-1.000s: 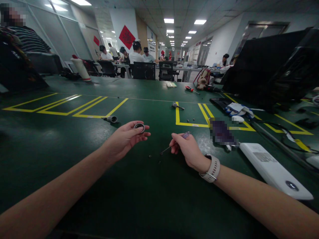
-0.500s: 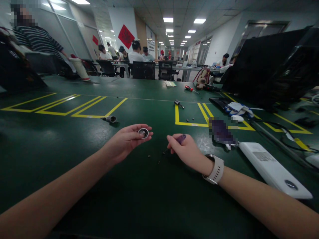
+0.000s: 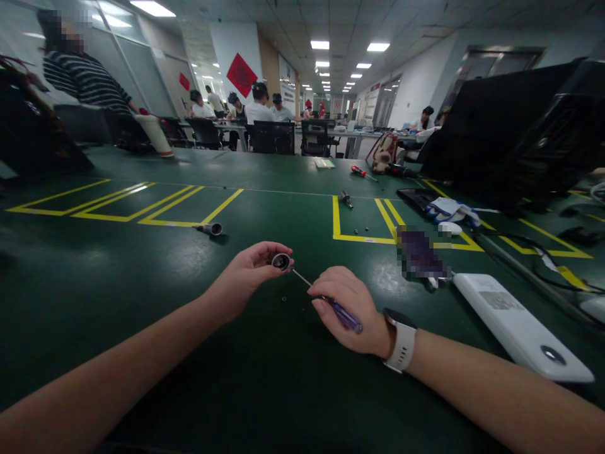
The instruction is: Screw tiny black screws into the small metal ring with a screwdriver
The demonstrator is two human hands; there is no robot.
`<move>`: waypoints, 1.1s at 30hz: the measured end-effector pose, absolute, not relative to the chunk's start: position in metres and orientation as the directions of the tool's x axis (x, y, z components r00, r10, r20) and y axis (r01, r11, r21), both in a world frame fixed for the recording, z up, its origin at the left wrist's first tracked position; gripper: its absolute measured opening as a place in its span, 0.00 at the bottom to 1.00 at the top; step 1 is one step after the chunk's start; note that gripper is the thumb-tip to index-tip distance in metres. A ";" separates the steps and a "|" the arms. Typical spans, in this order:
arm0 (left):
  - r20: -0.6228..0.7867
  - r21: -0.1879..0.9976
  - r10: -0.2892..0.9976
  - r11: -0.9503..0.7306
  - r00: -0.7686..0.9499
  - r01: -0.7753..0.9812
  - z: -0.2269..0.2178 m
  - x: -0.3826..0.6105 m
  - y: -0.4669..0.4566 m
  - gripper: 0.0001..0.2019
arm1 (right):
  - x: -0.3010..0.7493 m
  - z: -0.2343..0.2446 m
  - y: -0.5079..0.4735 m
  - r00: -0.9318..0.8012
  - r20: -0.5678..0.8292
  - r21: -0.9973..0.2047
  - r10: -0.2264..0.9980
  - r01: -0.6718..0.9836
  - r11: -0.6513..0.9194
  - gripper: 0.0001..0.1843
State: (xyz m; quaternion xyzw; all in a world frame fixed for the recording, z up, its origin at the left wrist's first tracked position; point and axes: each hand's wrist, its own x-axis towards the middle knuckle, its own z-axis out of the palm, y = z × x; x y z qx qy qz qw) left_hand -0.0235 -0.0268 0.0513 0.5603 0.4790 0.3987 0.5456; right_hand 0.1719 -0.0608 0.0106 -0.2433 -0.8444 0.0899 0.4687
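My left hand [image 3: 248, 274] is closed on a round metal ring-shaped part [image 3: 280, 261], its hollow opening turned up toward me. In my right hand [image 3: 347, 306] is a screwdriver [image 3: 347, 316] with a purple see-through handle. Its thin shaft points up and left, and the tip is at the near right side of the metal part; whether it touches cannot be made out. A small nut-like piece [image 3: 283, 299] lies on the green table [image 3: 227, 378] below the hands. Left of them rests a metal cone-shaped shell [image 3: 215, 229].
Another metal piece [image 3: 346, 200] and tiny parts lie by a yellow-taped box. A red-handled screwdriver [image 3: 360, 171] is farther back. On the right are a blurred purple item [image 3: 421, 252], a white power bank [image 3: 522, 328], gloves [image 3: 452, 210] and cables. People sit beyond.
My right hand has turned the screwdriver from pointing down at the table to pointing up at the metal part. My left hand has tilted that part slightly. The far metal piece has shifted right.
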 end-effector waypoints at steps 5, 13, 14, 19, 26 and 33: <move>-0.064 0.981 0.967 0.016 0.249 0.191 0.051 -0.020 -0.033 0.16 | 0.171 0.010 -0.061 -0.501 0.720 -0.351 0.479 0.333 0.875 0.07; 0.005 0.982 0.971 -0.049 0.238 0.180 0.047 -0.016 -0.035 0.12 | 0.170 0.009 -0.059 -0.530 0.697 -0.333 0.484 0.359 0.872 0.06; 0.009 0.982 0.973 -0.051 0.230 0.180 0.047 -0.015 -0.035 0.12 | 0.169 0.009 -0.059 -0.531 0.699 -0.326 0.478 0.359 0.875 0.06; 0.013 0.976 0.980 -0.055 0.198 0.209 0.047 -0.015 -0.036 0.11 | 0.168 0.012 -0.061 -0.539 0.709 -0.296 0.454 0.357 0.886 0.05; 0.025 0.977 0.981 -0.064 0.192 0.201 0.046 -0.016 -0.035 0.10 | 0.166 0.014 -0.062 -0.542 0.719 -0.265 0.435 0.365 0.892 0.05; 0.013 0.976 0.982 -0.053 0.186 0.213 0.048 -0.015 -0.036 0.09 | 0.166 0.013 -0.062 -0.532 0.704 -0.314 0.471 0.361 0.878 0.05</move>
